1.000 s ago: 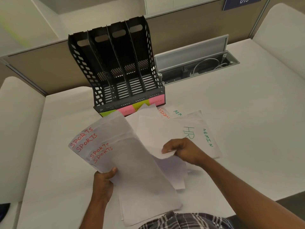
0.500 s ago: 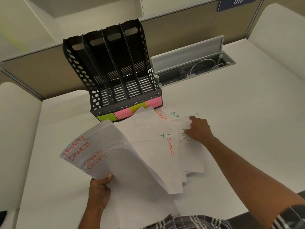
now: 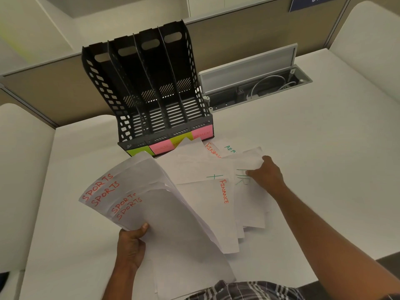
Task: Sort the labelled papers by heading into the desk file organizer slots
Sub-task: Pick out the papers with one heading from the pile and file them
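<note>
Papers (image 3: 216, 204) fan lengthwise toward organizer (image 3: 151, 94); L hand (image 3: 132, 245) grips SPORTS sheets (image 3: 129, 191), R hand (image 3: 267, 174) seemingly pinches one.

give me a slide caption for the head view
Left hand holds a fan of SPORTS papers while the right hand pinches a sheet from the loose pile before the empty black file organizer.

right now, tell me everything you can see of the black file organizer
The organizer is black plastic with perforated side walls, slatted floors and four upright slots, each with an oval cutout near the top of its back panel. All four slots look empty. It stands on the white desk against the partition, tilted in this wide-angle view. Sticky notes in green, pink, yellow and pink line its front lip; their writing is too faint to read. Loose papers overlap the front edge.
</note>
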Demonstrator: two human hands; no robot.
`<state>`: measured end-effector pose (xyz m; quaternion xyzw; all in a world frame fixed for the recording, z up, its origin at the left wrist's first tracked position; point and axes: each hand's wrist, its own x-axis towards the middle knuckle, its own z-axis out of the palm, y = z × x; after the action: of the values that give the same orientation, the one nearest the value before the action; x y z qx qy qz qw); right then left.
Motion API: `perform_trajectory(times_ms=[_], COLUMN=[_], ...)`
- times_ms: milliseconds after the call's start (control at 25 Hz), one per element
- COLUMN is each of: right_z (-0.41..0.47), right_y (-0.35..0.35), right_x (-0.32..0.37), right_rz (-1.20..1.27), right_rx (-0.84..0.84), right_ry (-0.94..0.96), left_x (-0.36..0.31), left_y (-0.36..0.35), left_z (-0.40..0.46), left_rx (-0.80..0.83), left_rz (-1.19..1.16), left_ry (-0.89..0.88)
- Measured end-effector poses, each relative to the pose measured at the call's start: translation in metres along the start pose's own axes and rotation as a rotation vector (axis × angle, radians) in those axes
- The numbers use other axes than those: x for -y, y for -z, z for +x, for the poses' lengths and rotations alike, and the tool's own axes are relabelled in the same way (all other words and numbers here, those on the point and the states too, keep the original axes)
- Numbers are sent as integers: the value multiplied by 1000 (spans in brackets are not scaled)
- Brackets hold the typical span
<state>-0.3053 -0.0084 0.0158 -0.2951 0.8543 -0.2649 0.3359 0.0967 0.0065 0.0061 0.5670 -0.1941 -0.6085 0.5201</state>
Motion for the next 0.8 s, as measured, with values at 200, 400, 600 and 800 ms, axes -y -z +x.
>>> perform_trajectory(times_ms=[200, 400, 600, 800], right_z=[-38, -83, -145, -142], right_y=[0, -24, -48, -41], right_x=[4, 9, 5, 3], right_rz=[561, 187, -24, 184], right_rx=[331, 326, 439, 974], right_ry=[33, 352, 1100, 698], left_x=[6, 10, 11, 12], left_y=[-11, -8, -2, 0], left_z=[0, 2, 5, 6], left_rx=[-10, -24, -28, -57], left_rz=[-6, -48, -171, -163], left_ry=[6, 15, 43, 34])
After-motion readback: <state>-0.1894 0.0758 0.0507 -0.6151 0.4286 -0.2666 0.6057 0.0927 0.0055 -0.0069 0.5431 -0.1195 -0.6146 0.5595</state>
